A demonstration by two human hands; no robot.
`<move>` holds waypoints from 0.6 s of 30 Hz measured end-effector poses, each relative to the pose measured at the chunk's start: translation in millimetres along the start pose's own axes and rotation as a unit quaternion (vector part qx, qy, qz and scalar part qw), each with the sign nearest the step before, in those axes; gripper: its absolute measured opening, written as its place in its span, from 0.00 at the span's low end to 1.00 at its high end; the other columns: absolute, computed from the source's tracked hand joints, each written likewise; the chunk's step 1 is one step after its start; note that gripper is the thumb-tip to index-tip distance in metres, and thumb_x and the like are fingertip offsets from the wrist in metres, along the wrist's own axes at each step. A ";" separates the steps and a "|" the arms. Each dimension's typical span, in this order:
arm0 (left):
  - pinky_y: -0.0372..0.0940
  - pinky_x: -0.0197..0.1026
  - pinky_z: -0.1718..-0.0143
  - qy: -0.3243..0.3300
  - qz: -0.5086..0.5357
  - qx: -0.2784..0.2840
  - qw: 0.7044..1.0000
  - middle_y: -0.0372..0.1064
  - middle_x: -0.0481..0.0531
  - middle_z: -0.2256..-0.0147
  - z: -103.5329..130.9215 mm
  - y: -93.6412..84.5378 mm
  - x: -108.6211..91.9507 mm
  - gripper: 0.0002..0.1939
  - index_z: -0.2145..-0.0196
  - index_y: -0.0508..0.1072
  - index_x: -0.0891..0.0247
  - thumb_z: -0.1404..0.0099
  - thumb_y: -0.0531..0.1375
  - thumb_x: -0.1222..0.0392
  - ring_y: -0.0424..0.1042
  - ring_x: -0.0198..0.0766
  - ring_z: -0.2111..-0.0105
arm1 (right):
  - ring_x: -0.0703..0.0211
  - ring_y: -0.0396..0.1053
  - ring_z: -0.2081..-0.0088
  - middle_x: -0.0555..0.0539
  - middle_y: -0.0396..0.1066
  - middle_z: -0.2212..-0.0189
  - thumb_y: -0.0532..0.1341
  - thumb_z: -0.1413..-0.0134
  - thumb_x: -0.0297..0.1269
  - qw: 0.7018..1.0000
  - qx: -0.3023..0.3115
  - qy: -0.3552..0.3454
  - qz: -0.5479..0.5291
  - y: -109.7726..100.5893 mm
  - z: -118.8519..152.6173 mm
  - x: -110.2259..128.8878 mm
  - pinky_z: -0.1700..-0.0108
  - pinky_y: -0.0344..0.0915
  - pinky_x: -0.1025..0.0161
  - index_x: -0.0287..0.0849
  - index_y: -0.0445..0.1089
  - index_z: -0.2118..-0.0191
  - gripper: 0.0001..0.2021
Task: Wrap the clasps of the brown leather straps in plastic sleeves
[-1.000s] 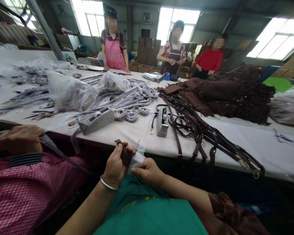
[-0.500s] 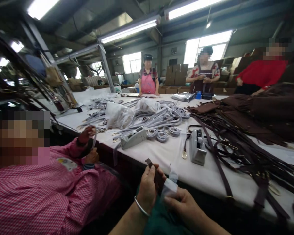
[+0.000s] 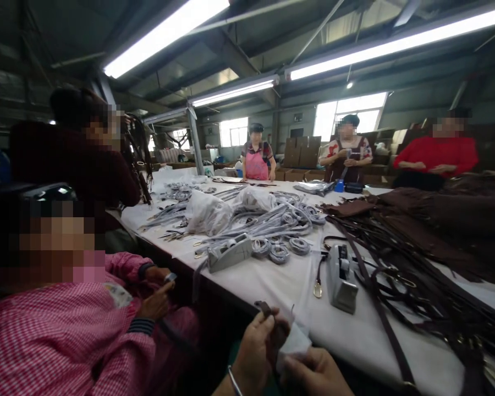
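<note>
Your left hand [image 3: 253,352] pinches the rolled dark brown leather strap end [image 3: 268,314] at six o'clock, and your right hand [image 3: 313,374] grips the clear plastic sleeve [image 3: 292,344]. With your gaze lifted, the sleeve could slip off.

Single head view – low, seated height, facing forward across table [image 3: 272,280]; own hands barely inside bottom edge.

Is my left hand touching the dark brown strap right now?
Touching. The head view shows the left hand with its fingers closed around the dark brown strap, whose end sticks out above them.
</note>
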State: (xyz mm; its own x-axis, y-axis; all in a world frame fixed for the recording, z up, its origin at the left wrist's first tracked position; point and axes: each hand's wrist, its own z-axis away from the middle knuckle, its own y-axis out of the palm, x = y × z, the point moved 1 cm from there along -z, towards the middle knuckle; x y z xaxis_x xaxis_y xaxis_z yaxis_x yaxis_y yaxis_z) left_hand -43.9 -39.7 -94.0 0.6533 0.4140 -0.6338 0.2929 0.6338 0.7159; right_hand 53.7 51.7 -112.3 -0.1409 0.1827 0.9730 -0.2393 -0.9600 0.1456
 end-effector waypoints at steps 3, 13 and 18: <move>0.68 0.40 0.67 -0.003 0.043 -0.061 0.997 0.69 0.50 0.70 -5.5 12.2 -20.2 0.11 0.55 0.69 0.68 0.34 0.61 0.62 0.71 0.33 0.73 | 0.66 0.55 0.80 0.49 0.62 0.85 0.66 0.58 0.62 1.000 0.017 -0.002 0.022 5.5 4.0 6.8 0.75 0.50 0.65 0.34 0.75 0.79 0.29; 0.53 0.30 0.84 -0.014 -0.143 0.011 0.990 0.55 0.40 0.78 3.2 -9.1 -35.5 0.15 0.62 0.72 0.67 0.37 0.64 0.52 0.51 0.24 0.83 | 0.68 0.53 0.81 0.54 0.58 0.86 0.68 0.57 0.49 0.986 -0.163 0.002 -0.036 -40.4 -13.1 39.0 0.75 0.47 0.65 0.36 0.71 0.78 0.18; 0.52 0.30 0.86 -0.042 -0.213 0.040 0.975 0.54 0.39 0.80 23.1 -9.7 -24.7 0.22 0.54 0.72 0.66 0.35 0.60 0.45 0.48 0.25 0.85 | 0.69 0.53 0.83 0.55 0.60 0.87 0.71 0.64 0.46 0.965 -0.217 0.030 -0.144 -46.5 -35.9 30.8 0.79 0.45 0.65 0.40 0.64 0.80 0.18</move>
State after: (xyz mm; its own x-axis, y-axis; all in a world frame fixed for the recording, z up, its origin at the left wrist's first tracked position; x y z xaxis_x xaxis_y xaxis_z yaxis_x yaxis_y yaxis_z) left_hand -46.8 -71.2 -78.5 0.5137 0.0670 -0.8553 0.6014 0.6829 0.4147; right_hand 26.0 109.5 -95.6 -0.0609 0.4525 0.8897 -0.6547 -0.6909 0.3066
